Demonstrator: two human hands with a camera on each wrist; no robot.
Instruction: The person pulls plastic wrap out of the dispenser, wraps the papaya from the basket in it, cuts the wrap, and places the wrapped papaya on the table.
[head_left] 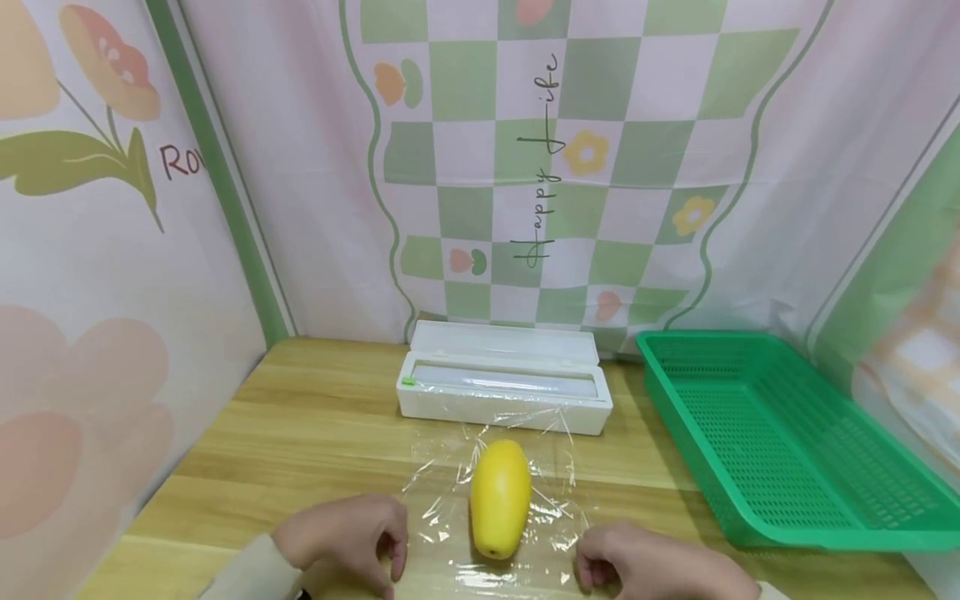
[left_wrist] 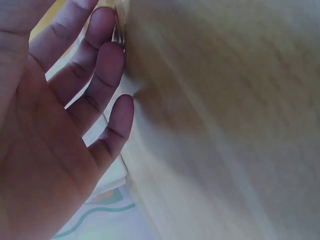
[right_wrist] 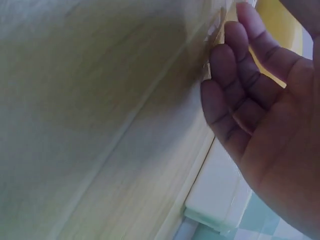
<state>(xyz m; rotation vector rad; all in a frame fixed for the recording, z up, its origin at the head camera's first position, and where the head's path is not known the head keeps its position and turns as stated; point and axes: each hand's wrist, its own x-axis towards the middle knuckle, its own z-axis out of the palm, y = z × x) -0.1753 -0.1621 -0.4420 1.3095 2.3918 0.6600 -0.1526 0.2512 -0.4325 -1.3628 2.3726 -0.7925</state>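
Observation:
A smooth yellow fruit (head_left: 501, 500), oblong and papaya-like, lies lengthwise on a sheet of clear cling film (head_left: 442, 512). The wrinkled film is spread on the wooden table, behind it the white cling film dispenser (head_left: 504, 404) with its lid up. Left of the fruit, my left hand (head_left: 356, 537) rests by the film's edge with bent fingers. My right hand (head_left: 645, 562) mirrors it on the other side. Both wrist views show loosely bent fingers (left_wrist: 105, 65) with tips at the table surface near shiny film; the thumbs' tips are hidden there. Neither hand touches the fruit.
A green plastic basket (head_left: 750, 433) with perforated sides stands at the right of the wooden table (head_left: 315, 417). Printed cloth curtains (head_left: 322, 208) hang behind the table and along both sides. A green tab (head_left: 408, 381) sits at the dispenser's left end.

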